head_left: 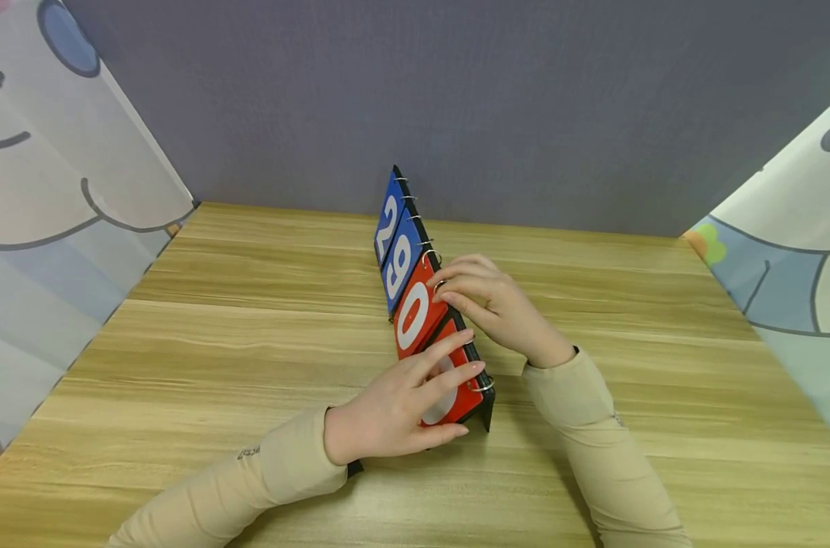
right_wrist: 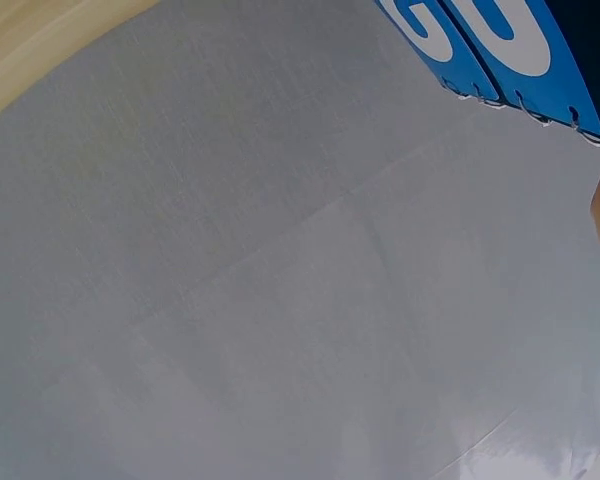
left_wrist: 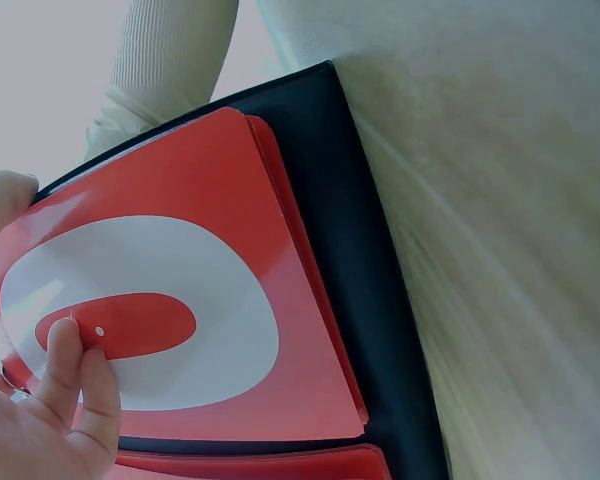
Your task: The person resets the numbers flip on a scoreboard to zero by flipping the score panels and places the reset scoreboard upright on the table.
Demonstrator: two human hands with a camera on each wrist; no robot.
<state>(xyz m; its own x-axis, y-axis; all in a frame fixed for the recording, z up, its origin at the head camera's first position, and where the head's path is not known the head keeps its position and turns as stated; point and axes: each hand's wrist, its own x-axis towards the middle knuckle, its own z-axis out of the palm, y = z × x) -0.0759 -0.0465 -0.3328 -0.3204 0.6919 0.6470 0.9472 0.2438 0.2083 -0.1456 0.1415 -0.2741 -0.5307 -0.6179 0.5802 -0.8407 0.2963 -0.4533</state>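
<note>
A flip scoreboard [head_left: 422,304] was stood upright near the middle of the wooden table [head_left: 250,342], with blue cards reading 2 and 9 and red cards showing 0. The nearest red card [left_wrist: 180,310] was touched by the straight, relaxed fingers of the left hand [head_left: 401,407]. The scoreboard's top edge at the rings was pinched by the curled fingers of the right hand [head_left: 490,304].

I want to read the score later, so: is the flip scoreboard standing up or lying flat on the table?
Standing. The scoreboard rests tent-like on the wooden table, cards hanging from its top rings, steadied by the left hand and right hand.
</note>
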